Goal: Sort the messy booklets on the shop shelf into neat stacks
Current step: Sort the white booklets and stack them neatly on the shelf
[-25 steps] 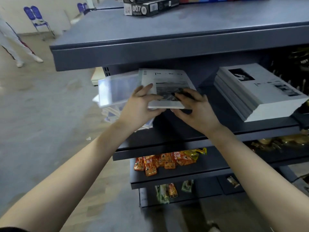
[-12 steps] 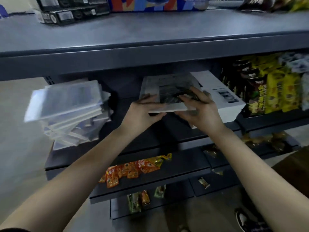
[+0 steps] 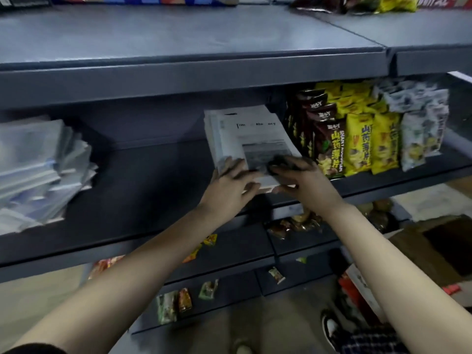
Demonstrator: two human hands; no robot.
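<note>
Booklet (image 3: 258,134) was in the air 1 sec ago, now sits on the neat stack (image 3: 213,139) by the snack bags (image 3: 357,134). Left grip (image 3: 229,185) & right grip (image 3: 304,182) both pinch its near edge. One more sorted; messy pile (image 3: 43,169) next.

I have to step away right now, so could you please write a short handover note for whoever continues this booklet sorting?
Hands: the left hand and right hand both grip the near edge of the top booklet.
Things: the top booklet lies on the neat stack at the right of the shelf, beside the snack bags.
Done: one tidy stack begun.
Left: release and square this booklet, then sort the messy pile at the shelf's left end.
</note>
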